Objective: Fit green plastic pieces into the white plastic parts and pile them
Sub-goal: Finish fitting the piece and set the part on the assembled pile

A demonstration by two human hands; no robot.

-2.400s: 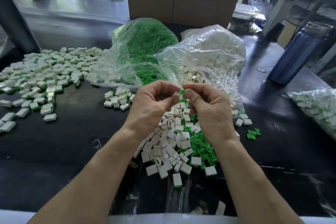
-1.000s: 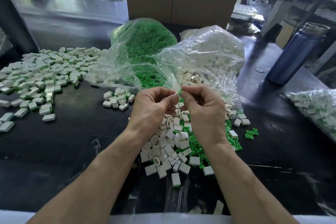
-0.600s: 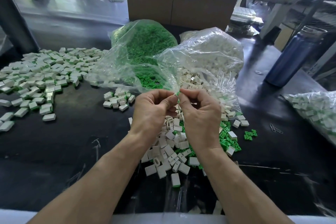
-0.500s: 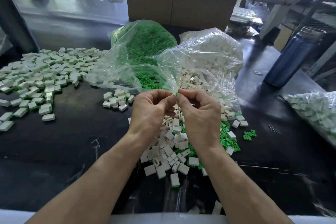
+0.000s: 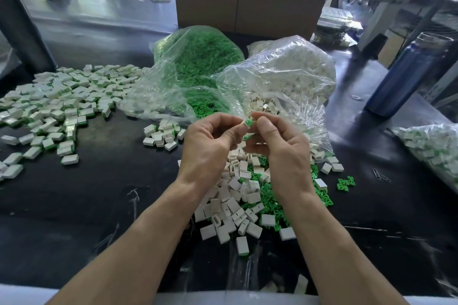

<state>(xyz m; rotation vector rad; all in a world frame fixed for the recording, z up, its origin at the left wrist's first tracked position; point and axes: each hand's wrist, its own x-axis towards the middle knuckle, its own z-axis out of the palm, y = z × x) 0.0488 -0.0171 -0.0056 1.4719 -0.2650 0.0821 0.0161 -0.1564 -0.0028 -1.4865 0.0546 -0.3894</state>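
Green plastic piece (image 5: 248, 122) now shows seated at the white plastic part (image 5: 243, 123), pinched between left hand (image 5: 207, 147) and right hand (image 5: 280, 146), fingers curled. Hands have lifted slightly toward 12 o'clock, above the loose parts pile (image 5: 238, 195). Assembled pile (image 5: 62, 104) unchanged at 10 o'clock.

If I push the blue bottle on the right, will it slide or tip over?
The blue bottle stands tall and narrow, so a push near its top would probably tip it. The table looks smooth and glossy, so a low push may slide it. How full it is cannot be told.
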